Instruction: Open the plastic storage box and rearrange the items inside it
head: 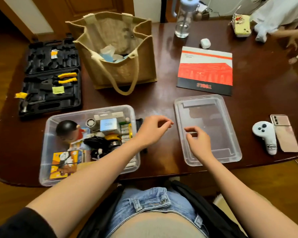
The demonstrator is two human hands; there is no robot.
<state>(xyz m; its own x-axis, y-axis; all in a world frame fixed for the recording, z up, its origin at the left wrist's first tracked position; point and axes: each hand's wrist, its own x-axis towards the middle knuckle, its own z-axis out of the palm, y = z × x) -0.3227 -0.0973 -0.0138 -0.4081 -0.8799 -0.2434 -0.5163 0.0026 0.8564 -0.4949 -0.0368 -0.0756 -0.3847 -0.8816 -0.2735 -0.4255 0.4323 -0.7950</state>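
A dark, glossy wooden worktop (162,100) with rounded corners fills the view, set over a brown wood floor, with a wooden door and pale wall at the far edge. The clear plastic storage box (46,152) sits open at the near left, packed with a round-headed toy figure (67,129), a yellow printed card (62,164), black cables and small packets. Its lid (230,152) lies flat and upturned to the right, apart from the box.

The person's left hand (151,131) hovers between box and lid, fingers loosely curled and holding nothing. The right hand (198,141) hangs above the lid, fingers also loosely curled; whether it touches the lid cannot be told.

Behind the box lies an open black tool case (50,79) with yellow-handled pliers, and beside it stands a jute tote bag (117,54). A red-and-black booklet (206,71) lies behind the lid, with a clear water bottle (183,21) farther back. At the right edge, a white controller (265,136) rests just beside a pink phone (285,133). Another person's hand (294,38) reaches in at the far right corner.
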